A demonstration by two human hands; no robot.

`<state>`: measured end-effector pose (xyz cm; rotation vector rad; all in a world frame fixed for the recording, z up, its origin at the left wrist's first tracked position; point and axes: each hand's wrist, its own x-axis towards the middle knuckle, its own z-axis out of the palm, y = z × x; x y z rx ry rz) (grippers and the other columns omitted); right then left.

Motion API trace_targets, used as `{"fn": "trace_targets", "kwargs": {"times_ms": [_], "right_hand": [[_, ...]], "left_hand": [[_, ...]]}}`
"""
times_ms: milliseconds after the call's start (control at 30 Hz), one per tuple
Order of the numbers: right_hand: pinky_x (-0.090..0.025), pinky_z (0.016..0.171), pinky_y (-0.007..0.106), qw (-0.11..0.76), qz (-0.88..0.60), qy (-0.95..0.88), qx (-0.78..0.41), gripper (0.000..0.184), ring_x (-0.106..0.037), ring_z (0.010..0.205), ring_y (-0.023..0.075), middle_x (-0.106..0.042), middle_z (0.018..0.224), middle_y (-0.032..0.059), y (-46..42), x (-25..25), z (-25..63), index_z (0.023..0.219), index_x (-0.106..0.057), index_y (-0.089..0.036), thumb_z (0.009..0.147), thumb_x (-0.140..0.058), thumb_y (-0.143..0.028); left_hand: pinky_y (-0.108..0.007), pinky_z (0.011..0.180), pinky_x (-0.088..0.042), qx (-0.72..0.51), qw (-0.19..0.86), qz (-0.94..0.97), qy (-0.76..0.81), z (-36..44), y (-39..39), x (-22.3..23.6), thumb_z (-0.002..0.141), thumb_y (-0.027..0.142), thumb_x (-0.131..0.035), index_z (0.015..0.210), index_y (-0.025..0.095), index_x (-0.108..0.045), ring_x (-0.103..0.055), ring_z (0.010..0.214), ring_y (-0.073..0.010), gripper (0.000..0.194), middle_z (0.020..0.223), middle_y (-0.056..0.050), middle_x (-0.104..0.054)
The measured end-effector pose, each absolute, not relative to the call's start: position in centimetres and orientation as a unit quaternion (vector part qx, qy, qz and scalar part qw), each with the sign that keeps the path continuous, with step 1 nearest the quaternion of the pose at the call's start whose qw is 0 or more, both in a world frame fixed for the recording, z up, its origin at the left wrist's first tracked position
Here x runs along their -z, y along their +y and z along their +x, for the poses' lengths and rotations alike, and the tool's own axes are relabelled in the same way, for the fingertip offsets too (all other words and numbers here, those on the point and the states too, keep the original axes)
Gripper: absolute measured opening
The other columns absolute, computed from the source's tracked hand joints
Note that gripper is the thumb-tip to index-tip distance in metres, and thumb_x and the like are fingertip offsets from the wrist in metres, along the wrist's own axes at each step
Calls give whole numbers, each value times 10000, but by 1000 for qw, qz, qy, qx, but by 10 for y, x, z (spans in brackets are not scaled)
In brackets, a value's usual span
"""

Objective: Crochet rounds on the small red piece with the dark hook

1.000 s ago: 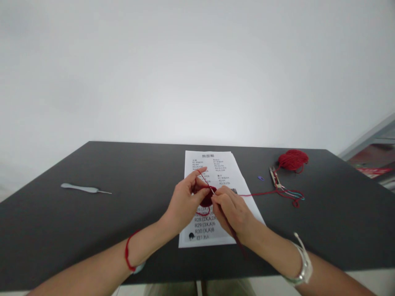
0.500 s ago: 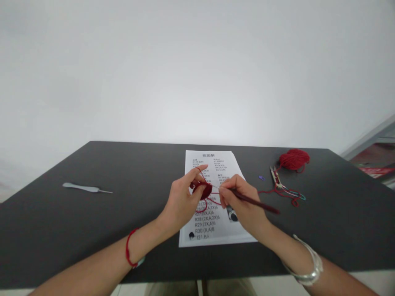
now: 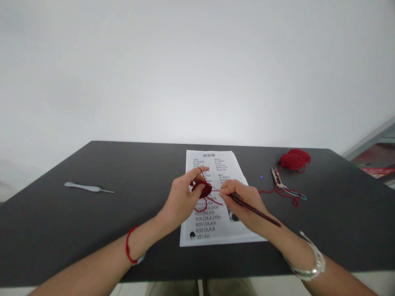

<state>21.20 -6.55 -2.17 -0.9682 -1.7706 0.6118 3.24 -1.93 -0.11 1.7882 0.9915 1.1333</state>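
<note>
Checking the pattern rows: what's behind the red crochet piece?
Behind the red crochet piece, held in the left hand, is the printed sheet, showing rows R27 to R30 below it. Any print directly behind the piece and hand is covered and can't be read.

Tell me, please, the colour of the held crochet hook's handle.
The handle is dark reddish-brown, clearest in the head view.

The person's left grip point(image 3: 181, 198) pinches a dark red crocheted piece point(image 3: 205, 191), a strand crossing the raised index finger; the right grip point(image 3: 245, 200) holds a brown-handled hook point(image 3: 257, 211), its metal tip by the piece's edge. Printed sheets point(image 3: 205, 241) lie beneath on the table point(image 3: 148, 164). Rightward sit scissors point(image 3: 274, 175), a clip point(image 3: 262, 178) (small, purple) and a red yarn ball point(image 3: 295, 159); leftward, a pale-handled tool point(image 3: 83, 187).
</note>
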Motion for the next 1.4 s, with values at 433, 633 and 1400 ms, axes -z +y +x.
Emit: {"fn": "trace_targets", "kwargs": {"times_ms": [433,633,1400], "right_hand": [[-365,457,217,608,-332,-563,-450,110,-448,503,92,-549,672,-38,-55,31,192,778,-497,-217,829,-594,-222],[-410,557,280,489,-353,-796,41,162,-494,637,153,-534,726,9,-61,44,194,825,-506,-219,866,-481,-64],[-374,437,223,628,-294,-520,-498,147,-488,497,95,-543,646,-43,-57,22,203,763,-523,-210,802,-654,-265]], "left_hand": [[-244,650,-421,-440,692,475,318,42,-32,4,678,132,-713,1130,158,-594,-549,622,-97,468,675,43,-610],[-244,637,-416,-405,763,400,305,44,-33,5,642,102,-741,1103,161,-625,-559,599,-96,479,664,27,-638],[-219,614,-414,-398,754,437,286,31,-21,-6,625,95,-747,1020,148,-651,-543,593,-77,410,664,32,-610]]}}
